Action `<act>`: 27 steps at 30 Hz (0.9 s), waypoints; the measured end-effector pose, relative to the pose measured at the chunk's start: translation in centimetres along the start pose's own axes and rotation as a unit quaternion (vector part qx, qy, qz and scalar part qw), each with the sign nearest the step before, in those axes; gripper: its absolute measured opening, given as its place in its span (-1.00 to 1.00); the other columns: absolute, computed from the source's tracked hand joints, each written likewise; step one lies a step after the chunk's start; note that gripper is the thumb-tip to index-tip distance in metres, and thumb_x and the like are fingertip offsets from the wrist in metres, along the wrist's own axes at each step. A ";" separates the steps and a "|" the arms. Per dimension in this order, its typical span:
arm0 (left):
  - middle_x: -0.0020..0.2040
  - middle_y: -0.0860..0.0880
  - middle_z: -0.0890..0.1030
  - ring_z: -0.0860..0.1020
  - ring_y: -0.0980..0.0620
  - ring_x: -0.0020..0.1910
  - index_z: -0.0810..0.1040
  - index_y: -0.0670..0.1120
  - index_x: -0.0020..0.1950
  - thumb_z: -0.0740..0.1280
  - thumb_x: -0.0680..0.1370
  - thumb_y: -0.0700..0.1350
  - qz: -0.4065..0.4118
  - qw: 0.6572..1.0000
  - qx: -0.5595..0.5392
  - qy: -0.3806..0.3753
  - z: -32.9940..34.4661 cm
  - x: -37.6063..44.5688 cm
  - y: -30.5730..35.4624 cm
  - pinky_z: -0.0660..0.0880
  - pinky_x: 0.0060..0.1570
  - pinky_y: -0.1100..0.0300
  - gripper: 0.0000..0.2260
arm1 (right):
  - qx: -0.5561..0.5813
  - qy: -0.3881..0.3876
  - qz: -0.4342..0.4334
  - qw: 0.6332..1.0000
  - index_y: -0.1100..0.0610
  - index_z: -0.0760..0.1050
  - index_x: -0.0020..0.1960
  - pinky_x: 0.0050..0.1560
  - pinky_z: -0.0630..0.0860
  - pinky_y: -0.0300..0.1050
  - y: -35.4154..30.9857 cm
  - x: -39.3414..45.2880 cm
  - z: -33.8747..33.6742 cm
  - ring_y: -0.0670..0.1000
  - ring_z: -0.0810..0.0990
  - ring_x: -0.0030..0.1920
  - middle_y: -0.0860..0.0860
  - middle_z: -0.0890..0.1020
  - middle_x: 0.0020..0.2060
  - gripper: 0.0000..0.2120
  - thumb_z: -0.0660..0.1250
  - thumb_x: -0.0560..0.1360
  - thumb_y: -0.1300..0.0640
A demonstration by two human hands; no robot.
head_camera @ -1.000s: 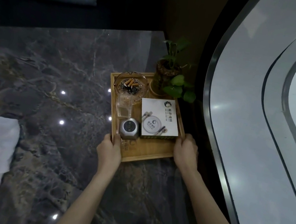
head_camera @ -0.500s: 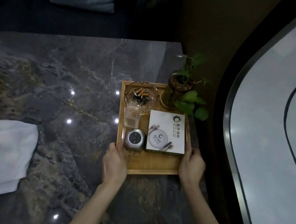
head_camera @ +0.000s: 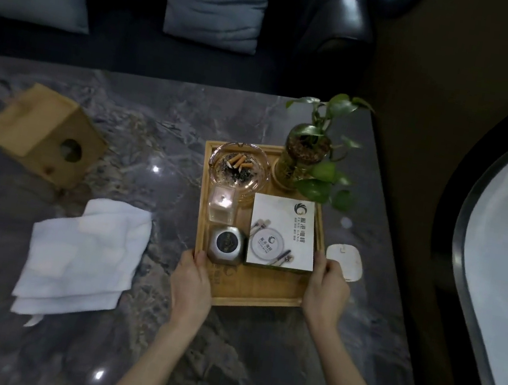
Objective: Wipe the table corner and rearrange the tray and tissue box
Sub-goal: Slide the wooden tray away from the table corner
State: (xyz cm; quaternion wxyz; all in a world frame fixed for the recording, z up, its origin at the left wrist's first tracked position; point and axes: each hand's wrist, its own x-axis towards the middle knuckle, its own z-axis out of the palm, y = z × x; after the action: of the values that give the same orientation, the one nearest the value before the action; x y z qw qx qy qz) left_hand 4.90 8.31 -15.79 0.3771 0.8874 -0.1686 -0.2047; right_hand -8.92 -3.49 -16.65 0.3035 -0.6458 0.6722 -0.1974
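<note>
Both hands grip the wooden tray (head_camera: 257, 297) at its near corners, left hand (head_camera: 192, 282) and right hand (head_camera: 326, 293) with fingers clamped on the side rims; the tray sits near the table's (head_camera: 253, 358) far right corner. Wiping looks done, judging by the folded white cloth (head_camera: 82, 258) set down left of the tray. The wooden tissue box (head_camera: 42, 134) lies tipped over, well left of the tray, still to be placed.

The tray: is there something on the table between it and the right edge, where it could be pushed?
Yes. A small white rounded pad lies flat on the table just right of the tray, beside the right hand. Both hands hold the tray; the left hand is on its near left corner.
</note>
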 end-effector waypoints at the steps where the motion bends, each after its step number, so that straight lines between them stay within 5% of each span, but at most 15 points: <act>1: -0.11 -0.22 0.56 0.50 -0.13 -0.15 0.45 -0.27 0.00 0.06 0.61 -0.11 -0.005 1.000 0.000 0.005 -0.6 0.2 -0.5 0.35 -0.16 0.11 -0.73 | 0.001 -0.001 -0.002 1.000 0.28 0.50 -0.06 -0.12 0.40 0.05 -0.3 -0.4 0.6 0.29 0.57 -0.09 0.29 0.64 -0.14 -0.61 0.08 0.59 -0.01; 5: -0.07 -0.30 0.57 0.48 -0.13 -0.16 0.46 -0.29 0.00 0.07 0.61 -0.13 -0.031 0.999 0.004 0.011 -2.5 1.0 -2.2 0.27 -0.18 0.14 -0.73 | -0.001 -0.014 -0.012 1.000 0.28 0.50 -0.08 -0.11 0.39 0.06 -1.6 -1.9 2.4 0.28 0.57 -0.08 0.28 0.64 -0.14 -0.64 0.10 0.59 0.01; 12: 0.01 -0.37 0.57 0.53 -0.31 0.01 0.42 -0.33 0.11 0.09 0.59 -0.13 -0.049 0.998 0.041 0.011 -3.7 1.4 -4.7 0.43 -0.01 -0.07 -0.71 | -0.023 -0.040 0.002 0.999 0.25 0.50 -0.07 -0.12 0.38 0.03 -1.5 -3.5 4.6 0.25 0.57 -0.09 0.27 0.64 -0.11 -0.63 0.08 0.59 -0.02; 22: -0.13 -0.35 0.59 0.56 -0.28 -0.15 0.47 -0.35 -0.03 0.13 0.59 -0.18 -0.024 0.998 0.054 0.006 -3.9 1.2 -5.2 0.36 -0.21 0.06 -0.76 | -0.050 -0.060 0.007 0.997 0.25 0.48 -0.05 -0.13 0.36 0.01 -1.2 -3.7 5.1 0.25 0.56 -0.07 0.25 0.63 -0.11 -0.64 0.05 0.60 0.00; 27: -0.23 -0.26 0.62 0.42 -0.07 -0.36 0.53 -0.27 -0.12 0.16 0.58 -0.13 0.020 0.991 0.130 -0.017 -4.7 1.4 -5.5 0.32 -0.32 0.13 -0.74 | -0.094 -0.092 -0.033 0.991 0.23 0.41 -0.09 -0.13 0.41 0.05 -1.3 -3.5 4.4 0.27 0.56 -0.11 0.24 0.62 -0.14 -0.72 0.07 0.60 0.05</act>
State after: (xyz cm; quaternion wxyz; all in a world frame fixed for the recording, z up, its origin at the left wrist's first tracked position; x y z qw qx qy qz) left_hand 9.23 14.07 -17.22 0.2598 0.9218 -0.2178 -0.1880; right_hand -5.10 0.37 -18.45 0.2948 -0.7088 0.6355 -0.0831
